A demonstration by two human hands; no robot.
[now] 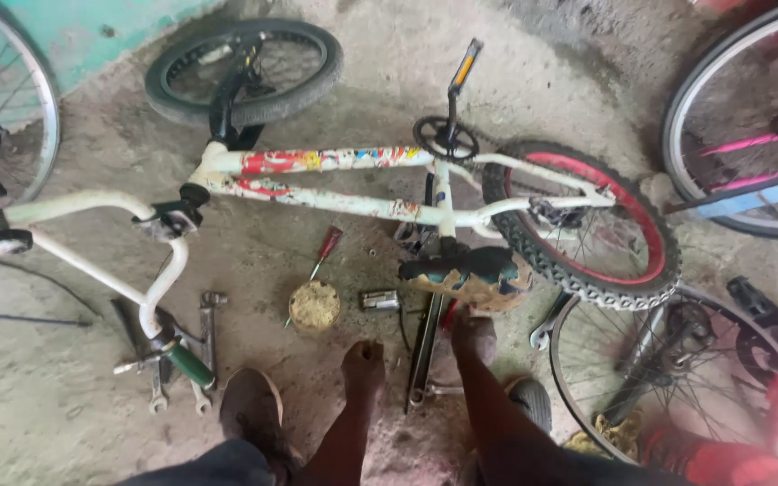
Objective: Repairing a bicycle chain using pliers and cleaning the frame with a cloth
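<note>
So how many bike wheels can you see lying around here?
5: the white bike's front wheel and red-rimmed rear wheel, one at the left edge, one top right, one bottom right. More may lie outside the view.

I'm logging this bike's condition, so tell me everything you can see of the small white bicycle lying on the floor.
The small white bicycle lies on its side on the concrete floor. Its scuffed white metal frame carries red and yellow stickers. The front wheel has a black tyre, the rear a red rim with a knobby tyre. The torn black saddle shows tan padding. White handlebars end in a green grip that rests over spanners. One pedal points up. The right hand nears the saddle.
</note>
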